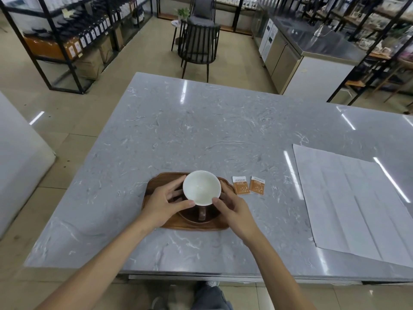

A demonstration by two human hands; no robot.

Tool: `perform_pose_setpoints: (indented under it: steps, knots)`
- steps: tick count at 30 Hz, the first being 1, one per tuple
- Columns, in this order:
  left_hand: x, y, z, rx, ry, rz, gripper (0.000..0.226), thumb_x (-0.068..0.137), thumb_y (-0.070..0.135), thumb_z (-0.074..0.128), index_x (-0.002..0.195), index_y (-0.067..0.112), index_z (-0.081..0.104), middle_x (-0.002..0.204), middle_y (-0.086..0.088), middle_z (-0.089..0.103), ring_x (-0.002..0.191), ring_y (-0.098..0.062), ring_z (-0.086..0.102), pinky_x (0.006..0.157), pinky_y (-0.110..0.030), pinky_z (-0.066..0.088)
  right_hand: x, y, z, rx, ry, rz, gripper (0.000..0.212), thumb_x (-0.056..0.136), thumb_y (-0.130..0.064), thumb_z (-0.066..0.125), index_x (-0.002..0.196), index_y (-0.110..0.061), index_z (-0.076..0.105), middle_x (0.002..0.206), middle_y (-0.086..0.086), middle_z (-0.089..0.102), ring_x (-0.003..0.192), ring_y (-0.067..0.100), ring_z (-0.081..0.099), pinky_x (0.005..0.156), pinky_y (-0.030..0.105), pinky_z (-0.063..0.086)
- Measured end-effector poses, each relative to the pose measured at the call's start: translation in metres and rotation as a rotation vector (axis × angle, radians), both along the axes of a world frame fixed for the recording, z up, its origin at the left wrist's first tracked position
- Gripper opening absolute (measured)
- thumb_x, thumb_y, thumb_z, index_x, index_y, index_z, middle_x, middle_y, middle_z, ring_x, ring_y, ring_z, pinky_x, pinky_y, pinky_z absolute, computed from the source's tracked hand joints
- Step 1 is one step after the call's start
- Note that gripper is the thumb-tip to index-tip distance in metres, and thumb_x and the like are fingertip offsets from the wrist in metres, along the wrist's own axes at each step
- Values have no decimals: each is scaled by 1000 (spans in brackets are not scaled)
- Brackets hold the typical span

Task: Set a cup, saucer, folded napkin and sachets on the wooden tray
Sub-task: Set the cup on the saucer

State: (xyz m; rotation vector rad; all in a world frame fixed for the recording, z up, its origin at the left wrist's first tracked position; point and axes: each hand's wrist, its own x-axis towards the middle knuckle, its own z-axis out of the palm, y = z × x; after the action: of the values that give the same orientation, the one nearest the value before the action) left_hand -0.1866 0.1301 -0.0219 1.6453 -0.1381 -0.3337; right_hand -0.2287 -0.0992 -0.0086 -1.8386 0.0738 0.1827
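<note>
A cup (201, 187), white inside and brown outside, stands on a dark brown saucer (192, 217) on the wooden tray (156, 183); its handle points toward me. My left hand (164, 201) grips the cup's left side with the thumb at the near rim. My right hand (233, 209) grips the cup's right side, thumb on the near rim. Two orange-and-white sachets (248, 185) lie flat on the table just right of the tray. A large white napkin (355, 202) lies spread open at the right.
The grey marble table (201, 130) has its near edge just in front of me. Beyond its far edge stand a black chair (199, 43), shelving racks and a steel counter (312, 41).
</note>
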Motion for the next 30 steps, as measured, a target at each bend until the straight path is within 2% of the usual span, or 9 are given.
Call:
perform_pose_setpoints:
  steps: [3,10,16,20,25,27,30]
  knots:
    - [-4,0,0,-1,2,17,81,74,10,89,144,31,55,142,15,61,129,-11,60,107,-30,50,-1,-2,-1,-11,-6,-6,52,101,-28,65,150,-34,50,129,-14,73,122,-3,63,96,9,49]
    - [-6,1,-1,-11,8,23,79,75,9,88,143,32,55,138,18,63,126,-6,61,99,-17,51,-3,-1,-8,-27,-27,-25,47,101,-31,65,147,-34,56,123,-23,73,118,-8,63,91,6,48]
    - [-6,3,-4,11,12,-2,80,77,13,86,146,33,51,143,19,59,130,-6,58,105,-19,48,-3,-1,-15,-30,-11,-49,44,99,-34,68,142,-33,60,122,-23,74,118,-10,63,88,4,48]
    - [-6,3,-7,31,18,-6,82,80,15,85,150,31,46,148,17,53,134,-5,53,97,-6,45,-3,0,-19,-45,-2,-78,43,96,-38,71,138,-36,62,120,-22,75,113,-13,64,83,1,47]
    - [-7,2,-10,10,36,8,82,79,15,85,150,30,46,149,14,53,135,-8,52,99,-8,46,-2,-1,-22,-52,10,-83,44,96,-41,70,139,-34,63,123,-19,74,116,-9,64,87,5,49]
    - [-7,3,-9,16,38,8,82,79,18,86,150,31,47,149,15,54,134,-7,53,102,-11,46,-2,-1,-23,-58,17,-81,43,96,-43,69,138,-38,62,117,-27,74,114,-13,63,85,3,49]
    - [-8,3,-9,19,33,5,81,79,18,86,148,34,48,146,17,57,132,-3,55,108,-17,45,-1,-1,-23,-60,18,-90,47,95,-44,69,141,-34,61,109,-36,71,109,-19,62,81,0,47]
